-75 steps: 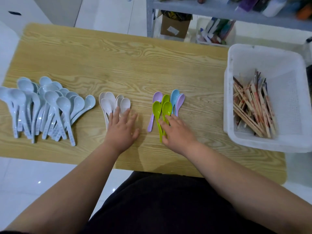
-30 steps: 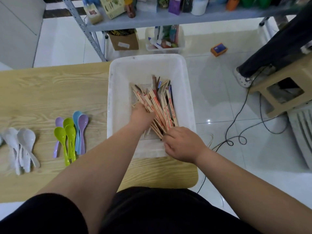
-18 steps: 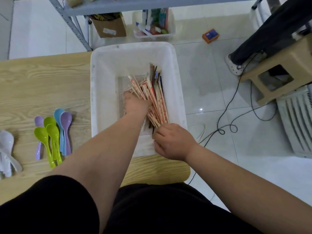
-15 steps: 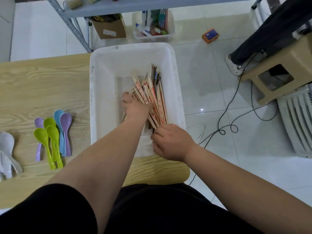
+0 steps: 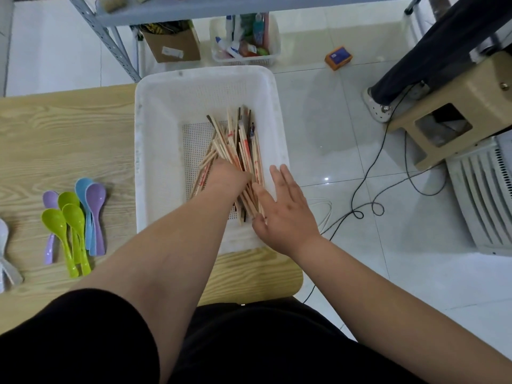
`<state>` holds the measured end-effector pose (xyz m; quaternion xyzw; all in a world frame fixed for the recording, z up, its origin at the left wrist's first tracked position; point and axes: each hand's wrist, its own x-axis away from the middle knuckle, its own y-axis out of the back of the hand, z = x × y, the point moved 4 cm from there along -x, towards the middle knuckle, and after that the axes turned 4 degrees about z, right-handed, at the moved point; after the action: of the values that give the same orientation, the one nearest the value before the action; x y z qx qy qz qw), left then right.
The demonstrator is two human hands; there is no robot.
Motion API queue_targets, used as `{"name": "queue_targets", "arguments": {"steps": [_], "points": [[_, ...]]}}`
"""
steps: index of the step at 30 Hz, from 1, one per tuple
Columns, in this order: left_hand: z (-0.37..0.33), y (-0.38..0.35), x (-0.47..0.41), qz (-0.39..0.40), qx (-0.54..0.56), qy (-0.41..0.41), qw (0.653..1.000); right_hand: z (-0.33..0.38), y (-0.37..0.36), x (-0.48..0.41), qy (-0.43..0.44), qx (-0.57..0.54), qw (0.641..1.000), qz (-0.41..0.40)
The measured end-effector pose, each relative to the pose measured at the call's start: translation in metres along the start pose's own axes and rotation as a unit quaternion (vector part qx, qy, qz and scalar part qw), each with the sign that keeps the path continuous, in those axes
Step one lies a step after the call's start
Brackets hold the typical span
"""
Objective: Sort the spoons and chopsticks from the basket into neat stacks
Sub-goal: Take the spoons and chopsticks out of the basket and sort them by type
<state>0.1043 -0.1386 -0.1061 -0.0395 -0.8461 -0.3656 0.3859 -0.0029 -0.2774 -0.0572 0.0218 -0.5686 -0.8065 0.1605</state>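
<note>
Head view into basket: seemingly gathering chopsticks with left hand, grip hidden among them, untellable, bracing near ends with flat, straight-fingered right hand to square the bundle

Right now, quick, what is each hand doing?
Left hand: fingers buried in the chopsticks, grip cannot be told.
Right hand: open, holding nothing.

Wood chopsticks, matt plas. basket
</note>
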Motion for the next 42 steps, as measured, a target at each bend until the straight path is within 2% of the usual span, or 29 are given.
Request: {"name": "queue_targets", "arguments": {"steps": [10,14,16,30,34,37,42], "points": [[0.01,0.026,0.02,-0.027,0.121,-0.006,0.992,0.002,0.001,0.0,0.033,0.039,0.999,0.02],[0.019,0.041,0.038,0.01,0.182,-0.014,0.983,0.009,-0.004,0.005,0.078,0.084,0.992,0.06],[0.023,0.047,0.046,0.021,0.175,-0.029,0.984,0.01,-0.007,0.009,0.09,0.089,0.99,0.069],[0.086,0.103,0.105,-0.045,0.27,-0.097,0.957,0.021,0.002,0.01,0.077,0.148,0.973,0.159],[0.145,0.138,0.112,-0.107,0.216,-0.103,0.965,0.032,-0.002,0.006,0.047,0.127,0.978,0.158],[0.188,0.149,0.11,-0.12,0.186,-0.086,0.971,0.039,-0.008,0.006,0.04,0.096,0.984,0.145],[0.242,0.133,0.087,-0.074,0.082,-0.013,0.994,0.036,-0.012,0.005,0.027,0.09,0.987,0.128]]}}
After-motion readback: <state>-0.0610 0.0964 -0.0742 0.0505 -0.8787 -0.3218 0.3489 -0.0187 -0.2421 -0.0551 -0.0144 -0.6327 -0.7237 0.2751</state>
